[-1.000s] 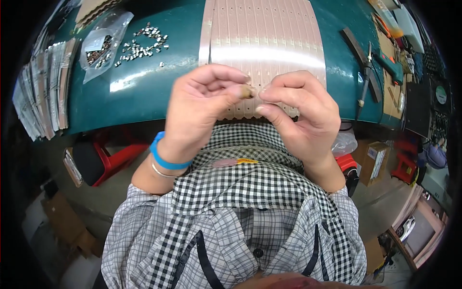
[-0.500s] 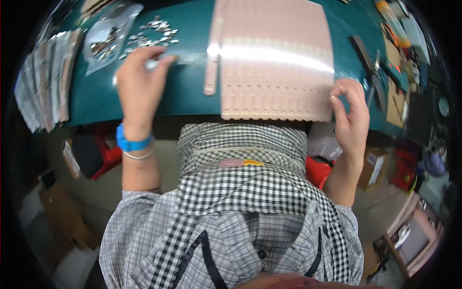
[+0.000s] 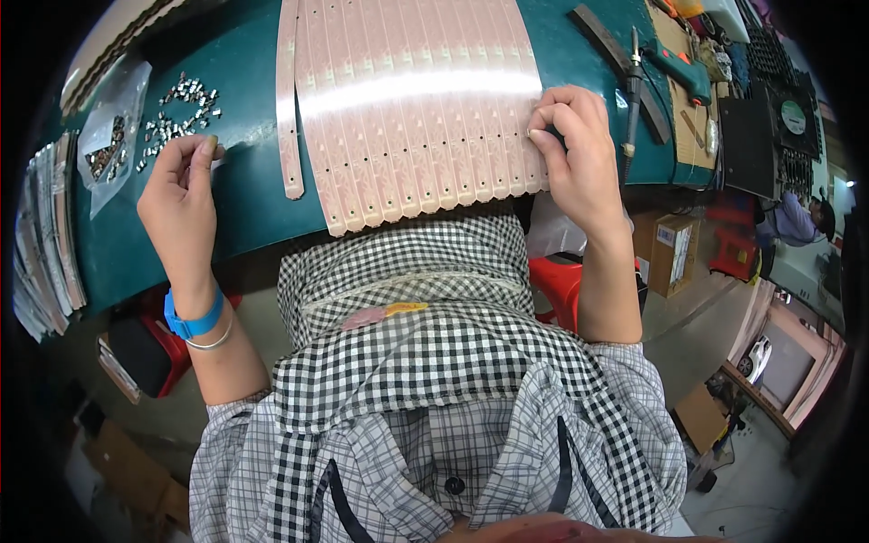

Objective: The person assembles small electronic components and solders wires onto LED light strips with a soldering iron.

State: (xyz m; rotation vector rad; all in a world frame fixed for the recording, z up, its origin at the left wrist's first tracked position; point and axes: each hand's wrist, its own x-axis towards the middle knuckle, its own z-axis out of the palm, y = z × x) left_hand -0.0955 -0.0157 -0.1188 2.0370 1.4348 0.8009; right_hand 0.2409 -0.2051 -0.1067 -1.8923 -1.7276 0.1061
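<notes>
My left hand point(image 3: 184, 195) hovers above the green table beside a scatter of small shiny metal pieces point(image 3: 186, 95). Its thumb and fingertips are pinched together, and whatever lies between them is too small to tell. A row of pale pink strips with small dark holes point(image 3: 416, 145) lies side by side in front of me. One separate pink strip point(image 3: 289, 145) rests along their left side, a narrow gap apart. At the right edge of the row, my right hand point(image 3: 579, 158) is closed in a pinch. A tiny speck shows at its fingertips, but I cannot make out its kind.
A clear plastic bag point(image 3: 127, 136) holds more small metal pieces. Bundled wrapped strips point(image 3: 50, 235) lie at the far left. On the right are a soldering iron point(image 3: 633, 100), a dark bar point(image 3: 602, 41) and a green tool point(image 3: 679, 72). A red stool point(image 3: 563, 288) stands under the table.
The view has shifted, so the table items sit farther left. My left finger and thumb, apart before, have come together. My right hand has moved in over the row's right edge, still pinched.
</notes>
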